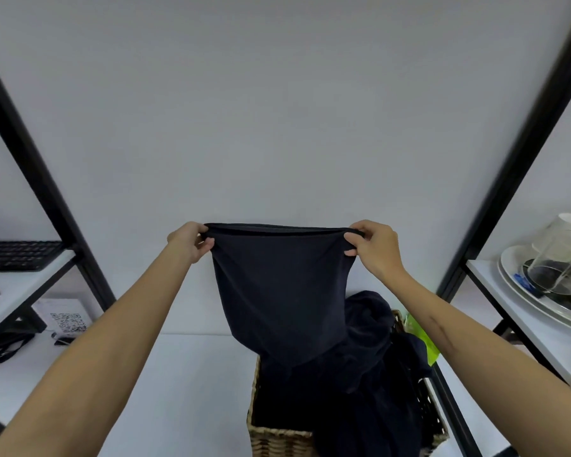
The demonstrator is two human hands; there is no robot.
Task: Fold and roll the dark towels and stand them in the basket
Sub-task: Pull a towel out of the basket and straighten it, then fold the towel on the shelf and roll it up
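two hands (188,240), one held towel (279,291), one basket (277,440)

We record a plain pale grey wall (284,110) ahead, evenly lit, framed by black metal shelving uprights (30,153) on both sides. We note a white tabletop (192,374) below and white shelf boards (20,285) at left and right.

dark towel (279,291) held up (both hands), basket (277,440) below

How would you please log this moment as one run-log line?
left hand: pinches towel corner | right hand: pinches other corner | dark towel: held up, spread, hanging | basket: loose dark towels inside | stage: folding not begun
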